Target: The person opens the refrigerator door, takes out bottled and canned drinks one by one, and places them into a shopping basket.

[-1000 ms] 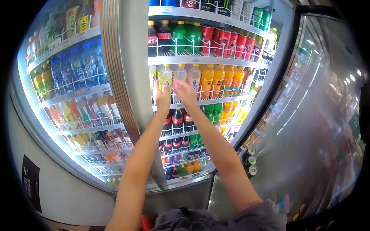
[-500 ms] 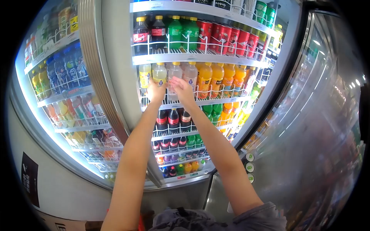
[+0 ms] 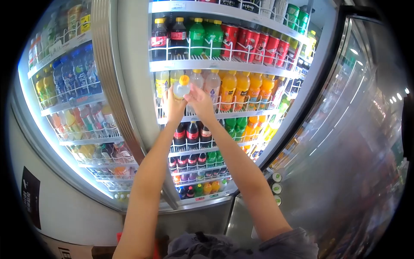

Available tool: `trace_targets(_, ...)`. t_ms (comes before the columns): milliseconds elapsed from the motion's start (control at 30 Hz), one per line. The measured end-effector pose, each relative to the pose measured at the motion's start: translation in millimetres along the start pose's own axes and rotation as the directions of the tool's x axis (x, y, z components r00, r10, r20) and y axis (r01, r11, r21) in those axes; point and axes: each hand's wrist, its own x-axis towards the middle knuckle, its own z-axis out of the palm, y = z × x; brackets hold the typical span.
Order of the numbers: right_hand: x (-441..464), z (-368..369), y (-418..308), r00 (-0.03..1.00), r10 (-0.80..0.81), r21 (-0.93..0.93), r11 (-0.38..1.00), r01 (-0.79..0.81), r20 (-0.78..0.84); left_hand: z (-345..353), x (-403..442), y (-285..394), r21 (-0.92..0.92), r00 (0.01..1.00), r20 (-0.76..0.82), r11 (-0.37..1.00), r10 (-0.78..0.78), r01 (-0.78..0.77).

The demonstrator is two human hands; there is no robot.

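Observation:
A clear drink bottle with a yellow cap [image 3: 181, 90] is tilted toward me, in front of the middle shelf's wire rail. My left hand [image 3: 174, 107] is wrapped round its left side and lower part. On the other side, my right hand [image 3: 201, 102] has its fingertips and thumb against the bottle; its palm stays off it. Behind my hands stand a pale yellow drink bottle [image 3: 162, 84] and clear pinkish bottles [image 3: 212, 82], one of them partly covered by my right hand. Orange juice bottles [image 3: 228, 90] follow on the right.
Above is a shelf of cola bottles [image 3: 159, 39], green soda bottles [image 3: 196, 36] and red cans [image 3: 261, 46]. Lower shelves hold more cola bottles [image 3: 192, 134]. A door frame post [image 3: 129, 73] is left of my arms; the glass door [image 3: 327, 129] stands open at right.
The yellow-capped bottle has come forward off the shelf row in my left hand and tipped toward me. My right hand has moved slightly left and closed in on it.

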Motion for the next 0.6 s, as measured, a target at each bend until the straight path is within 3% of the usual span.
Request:
trace_targets(67, -1.0, -5.3, -4.8, 0.998, -0.047, -0.044, 0.998, 0.049, 0.032, -12.2, -3.1, 13.4, -0.086, 0.994, -0.029, 0.991, 0.101, -0.104)
trace_targets(200, -18.1, -2.8, -37.4, 0.986, -0.147, -0.129, 0.979, 0.155, 0.072, -38.8, -5.9, 38.0, -0.177, 0.986, -0.041, 0.970, 0.160, -0.164)
trace_targets(267, -26.3, -3.2, -53.5, 0.986, -0.134, -0.318, 0.934, 0.160, 0.102, -52.3, -9.2, 53.4, -0.290, 0.980, -0.012, 0.937, 0.198, -0.193)
trace_targets(300, -28.8, -0.1, -57.8, 0.990, -0.121, -0.181, 0.974, 0.134, 0.078, -58.4, -10.4, 59.8, -0.292, 0.983, 0.013, 0.941, 0.182, -0.170)
trace_targets(333, -32.0, 0.6, -63.2, 0.991, -0.116, -0.176, 0.976, 0.127, 0.073, -59.8, -12.9, 62.4, -0.288, 0.983, 0.022, 0.943, 0.181, -0.167)
trace_targets(400, -39.6, -1.2, -77.8, 0.998, -0.030, -0.017, 0.999, 0.031, 0.050, -62.8, -18.0, 66.6, -0.464, 0.989, 0.131, 0.886, 0.074, -0.005)
trace_targets(433, -45.7, 1.1, -87.8, 1.000, -0.005, 0.007, 1.000, 0.005, 0.016, -66.0, -22.2, 67.3, -0.461, 0.987, 0.144, 0.887, 0.077, -0.002)
trace_targets(567, -62.8, -6.6, -90.9, 1.000, 0.022, -0.048, 0.999, -0.021, 0.011, -75.6, -34.4, 71.6, -0.710, 0.891, 0.453, 0.605, 0.003, 0.360)
trace_targets(600, -68.9, -9.4, -90.5, 1.000, 0.025, -0.047, 0.999, -0.025, -0.004, -80.3, -36.2, 72.8, -0.706, 0.884, 0.467, 0.605, 0.007, 0.368)
